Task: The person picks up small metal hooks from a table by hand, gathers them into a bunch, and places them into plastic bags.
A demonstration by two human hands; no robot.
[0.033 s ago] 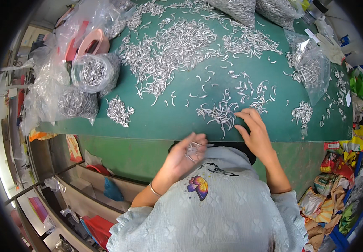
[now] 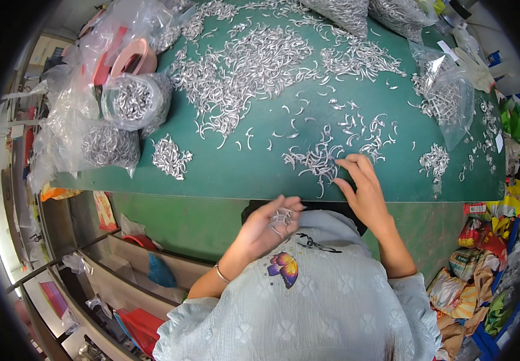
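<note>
Palm up and fingers curled, my left hand cradles several small curved silver metal pieces just off the table's near edge. My right hand rests at the near side of the green table, thumb and fingers apart with nothing visible between them. Its fingertips meet the right side of a small heap of curved metal pieces. More loose pieces lie scattered just beyond that hand.
A broad spread of the same pieces covers the far table. Small piles sit left and right. Filled plastic bags stand at the left beside a pink basket; another bag lies right. Below left are drawers.
My left hand has shifted slightly to the right, its palm showing a little more. The right hand stays almost where it was, beside the heap.
</note>
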